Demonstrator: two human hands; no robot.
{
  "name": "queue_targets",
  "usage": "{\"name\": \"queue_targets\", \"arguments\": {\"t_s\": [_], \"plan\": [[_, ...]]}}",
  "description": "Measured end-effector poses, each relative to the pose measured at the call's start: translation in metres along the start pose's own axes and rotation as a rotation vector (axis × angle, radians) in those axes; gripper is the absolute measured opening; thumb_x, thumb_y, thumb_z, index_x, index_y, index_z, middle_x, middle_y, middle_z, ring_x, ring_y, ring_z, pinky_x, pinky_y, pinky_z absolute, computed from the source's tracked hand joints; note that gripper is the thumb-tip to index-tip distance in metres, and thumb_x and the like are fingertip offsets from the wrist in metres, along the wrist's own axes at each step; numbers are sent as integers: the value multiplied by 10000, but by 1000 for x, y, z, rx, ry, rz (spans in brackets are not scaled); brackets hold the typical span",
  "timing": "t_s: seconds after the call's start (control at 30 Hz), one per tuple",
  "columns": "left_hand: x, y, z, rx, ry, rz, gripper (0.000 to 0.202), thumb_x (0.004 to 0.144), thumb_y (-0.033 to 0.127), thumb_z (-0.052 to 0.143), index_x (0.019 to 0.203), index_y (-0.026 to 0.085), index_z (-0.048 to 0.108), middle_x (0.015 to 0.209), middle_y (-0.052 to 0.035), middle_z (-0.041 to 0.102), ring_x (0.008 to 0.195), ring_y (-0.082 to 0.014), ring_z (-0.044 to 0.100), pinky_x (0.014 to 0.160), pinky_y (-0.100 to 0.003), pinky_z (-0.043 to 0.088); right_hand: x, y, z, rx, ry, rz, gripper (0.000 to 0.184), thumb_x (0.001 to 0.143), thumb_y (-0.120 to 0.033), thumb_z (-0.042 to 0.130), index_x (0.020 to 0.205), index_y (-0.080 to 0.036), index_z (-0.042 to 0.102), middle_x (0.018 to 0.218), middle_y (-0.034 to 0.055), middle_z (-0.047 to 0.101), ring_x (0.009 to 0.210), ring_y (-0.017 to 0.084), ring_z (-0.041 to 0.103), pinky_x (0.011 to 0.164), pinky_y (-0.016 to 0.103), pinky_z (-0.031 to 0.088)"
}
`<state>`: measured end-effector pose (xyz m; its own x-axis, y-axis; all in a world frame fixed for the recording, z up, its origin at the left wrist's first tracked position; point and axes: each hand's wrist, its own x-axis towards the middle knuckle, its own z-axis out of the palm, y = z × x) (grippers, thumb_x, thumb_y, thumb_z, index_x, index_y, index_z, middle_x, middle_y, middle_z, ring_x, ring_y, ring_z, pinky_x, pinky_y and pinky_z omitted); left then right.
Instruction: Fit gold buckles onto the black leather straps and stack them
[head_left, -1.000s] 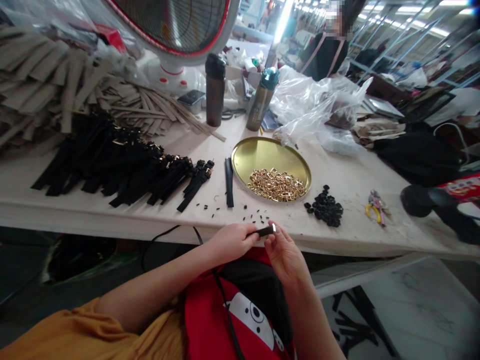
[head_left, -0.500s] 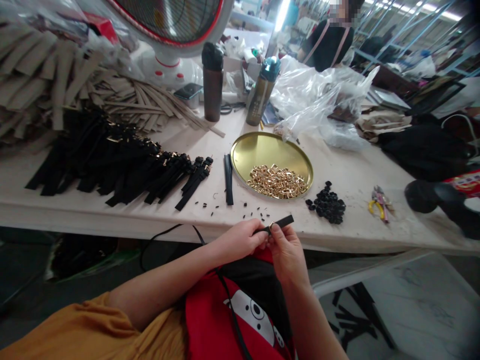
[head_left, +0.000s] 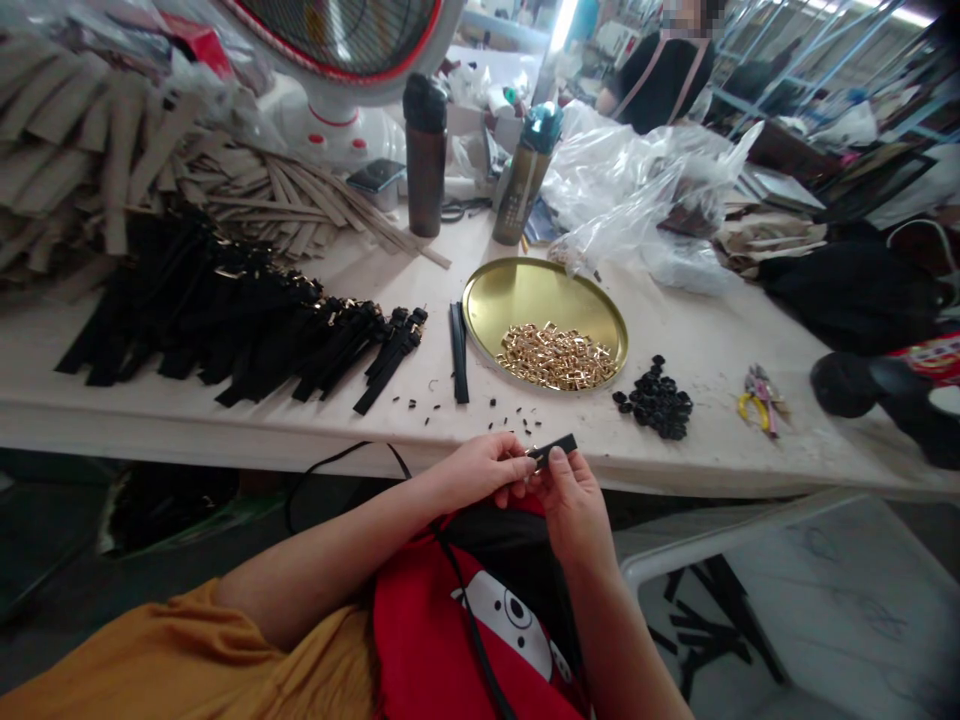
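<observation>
Over the table's front edge, my left hand (head_left: 499, 470) and my right hand (head_left: 574, 495) are close together, both pinching one short black strap (head_left: 559, 449). A small gold buckle (head_left: 535, 459) shows on the strap beside my left fingertips, partly hidden by them. The strap's free end points up and right past my right thumb. Behind my hands, a round gold tray (head_left: 517, 290) holds a heap of gold buckles (head_left: 559, 357). Small black loops (head_left: 658, 402) are piled to the right of the tray. A narrow bundle of black strips (head_left: 458, 355) lies along its left side.
Black straps with buckles (head_left: 225, 310) spread across the left, before grey-brown strips (head_left: 82, 110). A fan (head_left: 330, 130), two bottles (head_left: 426, 165) and plastic bags (head_left: 645, 200) stand behind. Pliers (head_left: 761, 405) lie at right. A white bin (head_left: 817, 600) sits below. Another person (head_left: 664, 80) is beyond.
The strap has shifted slightly left between my hands, and its gold buckle now sits by my left fingertips instead of under my right thumb. Both hands stay on the strap.
</observation>
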<state>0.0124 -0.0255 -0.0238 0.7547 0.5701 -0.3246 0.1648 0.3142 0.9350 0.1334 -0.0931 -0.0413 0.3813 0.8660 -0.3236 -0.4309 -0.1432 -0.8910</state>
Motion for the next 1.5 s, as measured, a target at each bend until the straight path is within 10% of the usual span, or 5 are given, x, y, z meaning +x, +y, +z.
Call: {"name": "queue_targets", "arguments": {"t_s": [0.63,1.17,1.4,1.5], "plan": [[-6,-5,1,29,129,-43,267,750,386,509,648,149,439,490,65,458,391,-28,354,383,-146,245,-13,-1,4,226,-82,127,220,647,-129,670,840,-217,613,775,-36,623,604,45,550,611,167,484],[3,-4,2,176,186,-22,140,673,296,496,654,164,453,546,52,473,486,-66,396,448,-173,300,-5,6,-7,-19,-35,32,194,728,-308,632,879,-196,585,795,4,645,657,116,584,656,272,476],[1,1,8,392,316,90,178,711,328,469,642,165,453,584,42,458,570,-98,409,507,-199,312,-8,0,-7,-709,174,-606,86,715,-266,627,712,-192,582,747,25,581,751,167,541,741,327,440],[1,4,7,412,299,117,220,740,365,467,645,166,455,596,35,477,578,-106,426,509,-202,314,-4,-3,-8,-760,150,-609,75,743,-265,590,730,-193,573,723,22,584,704,164,549,678,308,447]]}}
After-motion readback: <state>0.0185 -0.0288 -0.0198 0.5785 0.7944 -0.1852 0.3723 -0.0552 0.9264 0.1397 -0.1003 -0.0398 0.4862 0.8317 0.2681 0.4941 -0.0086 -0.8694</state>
